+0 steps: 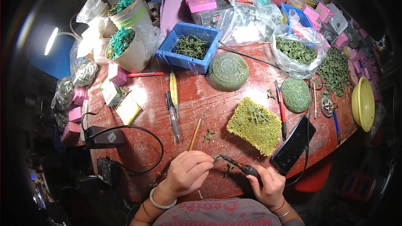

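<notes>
My left hand (190, 170) is closed, its fingertips pinching a small green wax-like piece (217, 157) just above the red table (142, 163). My right hand (268, 185) grips an electric wax pen (240, 165) by its dark handle; the thin tip points left and meets or nearly meets the piece. Beneath the pen lies another branched green piece (228, 169). One more green piece (209, 134) rests beyond my left fingers, beside a thin wooden stick (195, 134). Further right, a rough yellow-green block (247, 132) carries several small green pieces (259, 116).
A black phone (293, 144) lies right of the block, near a red pen (282, 109) and a round green pad (296, 95). Behind stand a blue bin (184, 61) of green pieces and a round green block (228, 72). Black cables (161, 150) loop at left; a yellow bowl (363, 104) stands right.
</notes>
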Demonstrator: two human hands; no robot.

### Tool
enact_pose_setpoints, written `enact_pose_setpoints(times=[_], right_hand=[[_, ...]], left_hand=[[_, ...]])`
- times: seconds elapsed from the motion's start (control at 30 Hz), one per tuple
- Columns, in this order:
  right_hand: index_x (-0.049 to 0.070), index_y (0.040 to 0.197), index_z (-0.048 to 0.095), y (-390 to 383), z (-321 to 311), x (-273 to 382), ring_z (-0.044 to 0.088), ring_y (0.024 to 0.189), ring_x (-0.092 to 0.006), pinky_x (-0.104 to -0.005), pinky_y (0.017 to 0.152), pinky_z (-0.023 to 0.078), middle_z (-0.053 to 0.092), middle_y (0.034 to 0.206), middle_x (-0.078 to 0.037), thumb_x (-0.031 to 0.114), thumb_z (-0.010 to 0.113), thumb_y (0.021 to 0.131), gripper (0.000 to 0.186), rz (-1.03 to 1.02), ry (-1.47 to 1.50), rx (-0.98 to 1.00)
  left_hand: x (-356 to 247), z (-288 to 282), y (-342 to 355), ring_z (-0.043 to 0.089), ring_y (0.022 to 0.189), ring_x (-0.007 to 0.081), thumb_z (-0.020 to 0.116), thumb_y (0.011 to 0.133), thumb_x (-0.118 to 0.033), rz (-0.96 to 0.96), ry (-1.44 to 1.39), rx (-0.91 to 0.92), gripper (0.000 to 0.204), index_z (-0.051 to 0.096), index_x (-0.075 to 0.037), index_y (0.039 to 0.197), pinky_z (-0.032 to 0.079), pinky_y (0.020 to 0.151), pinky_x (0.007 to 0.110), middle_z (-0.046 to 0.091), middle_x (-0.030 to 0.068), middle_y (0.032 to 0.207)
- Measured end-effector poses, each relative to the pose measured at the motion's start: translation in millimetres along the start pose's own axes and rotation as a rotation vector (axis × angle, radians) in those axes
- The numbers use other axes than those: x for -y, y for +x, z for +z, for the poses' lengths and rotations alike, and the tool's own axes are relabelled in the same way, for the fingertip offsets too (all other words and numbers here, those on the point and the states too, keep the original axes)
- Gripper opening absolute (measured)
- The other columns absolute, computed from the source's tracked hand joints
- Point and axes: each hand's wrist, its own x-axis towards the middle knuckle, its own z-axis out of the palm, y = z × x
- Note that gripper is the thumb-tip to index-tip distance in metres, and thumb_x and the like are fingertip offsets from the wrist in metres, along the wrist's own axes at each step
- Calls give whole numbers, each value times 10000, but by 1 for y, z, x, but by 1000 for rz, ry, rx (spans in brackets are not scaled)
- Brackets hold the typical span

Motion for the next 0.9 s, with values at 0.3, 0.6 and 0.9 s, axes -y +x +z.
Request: enact_pose_setpoints(times=[0.3, 0.6, 0.9], right_hand=[[15, 1085, 720, 1, 0, -1, 624, 587, -275, -358, 537, 490, 639, 772, -99, 191, 806, 911, 262, 17, 84, -38], [3, 1068, 704, 4, -2, 2, 615, 621, -265, -353, 554, 492, 692, 847, -96, 151, 794, 915, 231, 41, 92, -74], [-5, 1088, 712, -3, 1, -3, 630, 585, -276, -352, 536, 495, 651, 775, -110, 176, 810, 904, 276, -18, 87, -51]], left_hand=[[-3, -1, 5, 738, 876, 300, 770, 702, 90, -10, 3, -15, 264, 689, -33, 922, 588, 730, 390, 736, 98, 968], [-3, 1, 3, 737, 862, 284, 744, 754, 119, -113, -187, -63, 240, 689, -26, 937, 581, 739, 363, 745, 110, 967], [-8, 0, 1, 723, 822, 222, 745, 820, 120, -323, -331, -138, 221, 698, -8, 994, 577, 732, 308, 733, 125, 934]])
